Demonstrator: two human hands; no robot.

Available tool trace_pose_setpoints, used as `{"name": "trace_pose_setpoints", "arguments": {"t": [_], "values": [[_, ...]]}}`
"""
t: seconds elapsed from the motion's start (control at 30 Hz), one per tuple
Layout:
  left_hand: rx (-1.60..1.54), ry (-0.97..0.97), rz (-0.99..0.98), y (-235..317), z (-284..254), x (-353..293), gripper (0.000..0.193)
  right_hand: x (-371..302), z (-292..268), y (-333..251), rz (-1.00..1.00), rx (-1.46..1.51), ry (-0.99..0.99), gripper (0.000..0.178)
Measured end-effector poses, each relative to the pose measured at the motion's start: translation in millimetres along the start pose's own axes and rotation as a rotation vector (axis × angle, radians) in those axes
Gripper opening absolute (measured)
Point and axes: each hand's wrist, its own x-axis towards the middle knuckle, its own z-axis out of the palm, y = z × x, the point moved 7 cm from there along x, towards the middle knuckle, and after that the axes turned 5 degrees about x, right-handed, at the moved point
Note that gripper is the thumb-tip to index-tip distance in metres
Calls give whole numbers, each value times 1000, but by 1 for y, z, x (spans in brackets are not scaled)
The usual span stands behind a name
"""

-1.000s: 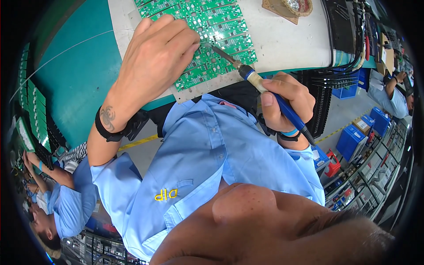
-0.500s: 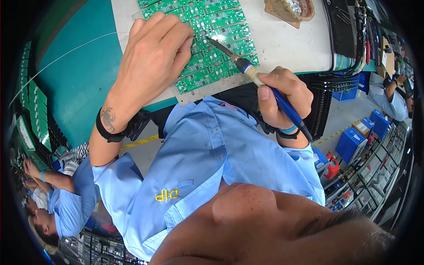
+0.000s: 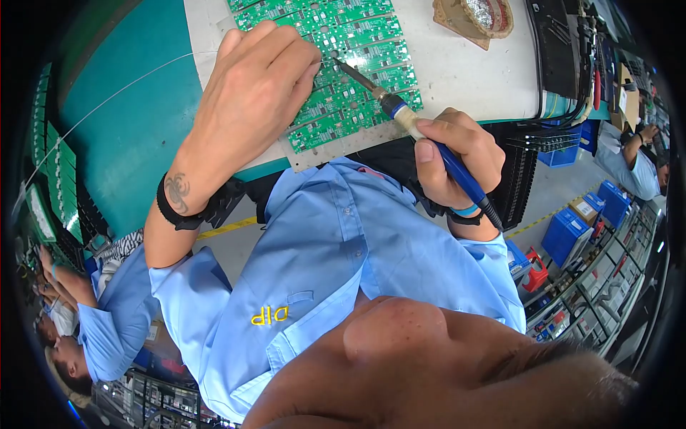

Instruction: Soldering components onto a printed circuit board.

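A panel of green circuit boards (image 3: 325, 125) lies in front of me on a pale sheet (image 3: 464, 86). My right hand (image 3: 464, 154) grips a soldering iron (image 3: 389, 104) by its blue handle, and its dark tip reaches the panel's middle; whether it touches a joint is too small to tell. Over the panel's left side, my left hand (image 3: 254, 100) is closed with the fingers pinched. A thin solder wire (image 3: 178, 56) runs into that hand from the left, and a short end shows near the iron's tip. My fingers hide part of the boards.
Behind the panel to the right stands a brown holder (image 3: 486, 14) with shiny metal shavings. Dark cables (image 3: 582, 71) hang at the table's right edge. More green boards (image 3: 61, 171) stand at the far left. Co-workers (image 3: 114, 329) sit to the left and right; blue bins (image 3: 568, 236) rest on the right.
The panel, the pale sheet and my left hand sit slightly farther right in view. The iron's tip stays at nearly the same spot. The left co-worker's arm has shifted.
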Motion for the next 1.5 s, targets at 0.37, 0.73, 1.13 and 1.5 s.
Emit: {"name": "trace_pose_setpoints", "arguments": {"t": [0.37,0.73,1.13,1.5], "values": [[-8,-13,29,4,3,1,14,-3,0,-2,-6,-6,-6,13],[7,-90,15,2,4,-1,15,-1,-1,-4,8,-17,-8,13],[-10,-3,-8,0,2,0,13,-14,-31,6,51,-105,100,17],[-9,115,6,-5,-5,2,15,-26,-57,36,226,-271,321,25]]}}
